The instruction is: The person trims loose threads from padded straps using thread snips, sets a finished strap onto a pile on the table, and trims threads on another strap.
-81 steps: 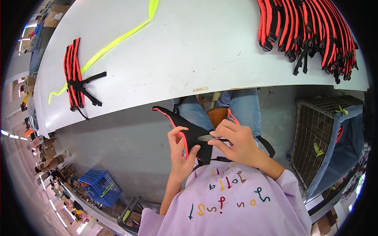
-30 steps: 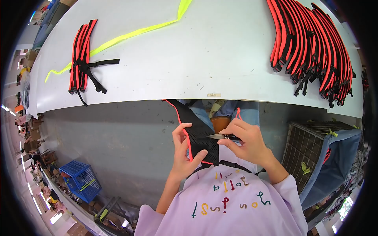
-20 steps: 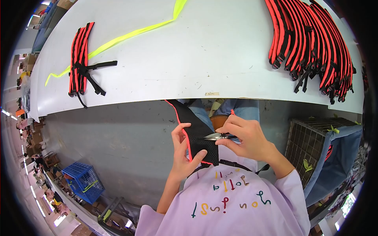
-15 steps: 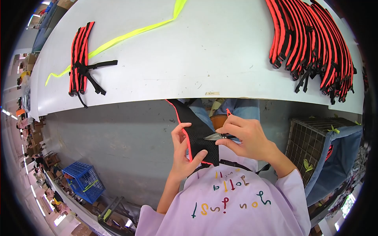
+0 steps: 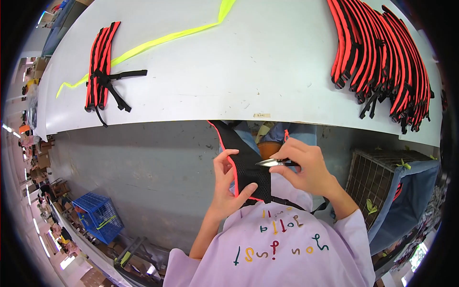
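Observation:
My left hand (image 5: 228, 184) grips a black mesh strap piece (image 5: 247, 171) with red edging, thumb on its face and fingers round the red edge. The piece hangs over my lap, its upper end passing under the table edge. In my right hand (image 5: 307, 165) is a pair of thread snips (image 5: 272, 163), blades pointing left, over the piece near its right edge. Whether the blade tips touch the mesh I cannot tell. A small red tip (image 5: 286, 135) sticks up above the right hand's fingers.
On the white table (image 5: 229, 91) lie a small bundle of red-and-black straps (image 5: 103, 67) at left, a large pile of them (image 5: 382, 62) at right, and a yellow-green ribbon (image 5: 162, 40). A blue crate (image 5: 99, 217) stands lower left; a lined wire basket (image 5: 377, 191) stands right.
My right hand and the snips have shifted slightly right and up relative to the mesh piece. The left hand keeps its hold. The whole view has moved a little.

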The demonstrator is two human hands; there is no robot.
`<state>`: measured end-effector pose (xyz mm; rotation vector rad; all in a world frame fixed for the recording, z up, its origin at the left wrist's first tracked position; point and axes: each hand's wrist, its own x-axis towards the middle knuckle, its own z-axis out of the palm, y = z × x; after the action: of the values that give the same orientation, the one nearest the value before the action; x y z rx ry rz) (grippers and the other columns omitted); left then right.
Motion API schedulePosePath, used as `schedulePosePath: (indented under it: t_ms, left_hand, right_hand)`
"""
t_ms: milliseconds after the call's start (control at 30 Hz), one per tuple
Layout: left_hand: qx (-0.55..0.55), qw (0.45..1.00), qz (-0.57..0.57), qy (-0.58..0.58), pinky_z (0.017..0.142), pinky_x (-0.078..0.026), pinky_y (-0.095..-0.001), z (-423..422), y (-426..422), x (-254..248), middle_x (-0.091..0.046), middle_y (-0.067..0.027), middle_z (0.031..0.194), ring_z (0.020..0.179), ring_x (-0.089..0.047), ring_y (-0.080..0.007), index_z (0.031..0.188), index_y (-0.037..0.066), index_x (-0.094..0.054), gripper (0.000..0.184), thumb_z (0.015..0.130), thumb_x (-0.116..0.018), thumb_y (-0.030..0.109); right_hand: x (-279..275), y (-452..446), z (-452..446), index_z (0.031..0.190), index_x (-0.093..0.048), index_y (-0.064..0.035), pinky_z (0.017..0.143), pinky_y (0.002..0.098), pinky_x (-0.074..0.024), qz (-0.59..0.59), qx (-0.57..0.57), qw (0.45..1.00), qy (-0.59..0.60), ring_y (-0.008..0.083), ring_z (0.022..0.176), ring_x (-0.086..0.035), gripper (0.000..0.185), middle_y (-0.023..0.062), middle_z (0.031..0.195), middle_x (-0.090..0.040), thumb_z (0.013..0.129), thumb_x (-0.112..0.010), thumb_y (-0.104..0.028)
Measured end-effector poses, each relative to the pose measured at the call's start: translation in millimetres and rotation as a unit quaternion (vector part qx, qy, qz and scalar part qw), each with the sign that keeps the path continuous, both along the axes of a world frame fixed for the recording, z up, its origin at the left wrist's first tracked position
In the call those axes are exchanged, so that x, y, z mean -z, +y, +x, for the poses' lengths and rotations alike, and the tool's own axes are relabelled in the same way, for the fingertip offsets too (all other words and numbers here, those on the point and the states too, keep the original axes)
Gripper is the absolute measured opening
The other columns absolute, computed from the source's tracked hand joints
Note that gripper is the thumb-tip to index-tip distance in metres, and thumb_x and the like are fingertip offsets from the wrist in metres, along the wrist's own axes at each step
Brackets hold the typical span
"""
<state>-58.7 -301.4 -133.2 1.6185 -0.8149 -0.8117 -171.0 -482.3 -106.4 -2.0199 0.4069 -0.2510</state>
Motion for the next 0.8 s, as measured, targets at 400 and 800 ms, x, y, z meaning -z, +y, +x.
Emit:
schedulePosePath:
  t_ms: [400,800]
  left_hand:
    - [-0.013,0.997,-0.047,-0.053,0.084,-0.039,-0.0328,11,-15,11,-0.035,-0.0141,0.122,0.099,-0.043,-0.022,0.1,-0.002,-0.056,0.053,0.075,-0.067,0.044]
    - [-0.099,0.966,0.049,-0.236,0.097,-0.029,-0.0455,58,-9,29,-0.036,-0.017,0.132,0.118,-0.036,-0.0337,0.131,0.003,-0.032,0.096,0.057,-0.082,0.04]
  right_hand:
    - [13,17,-4,0.109,-0.057,-0.006,0.062,0.0228,-0.0491,-0.052,-0.023,0.994,-0.095,0.0134,0.077,-0.063,0.055,0.0088,0.103,-0.063,0.062,-0.082,-0.019]
    - [-27,-44,90,0.078,-0.054,-0.0083,0.038,0.0217,-0.0186,0.498,0.246,0.82,-0.138,0.0024,0.039,-0.027,0.02,-0.0068,0.05,-0.038,0.092,-0.049,-0.021]
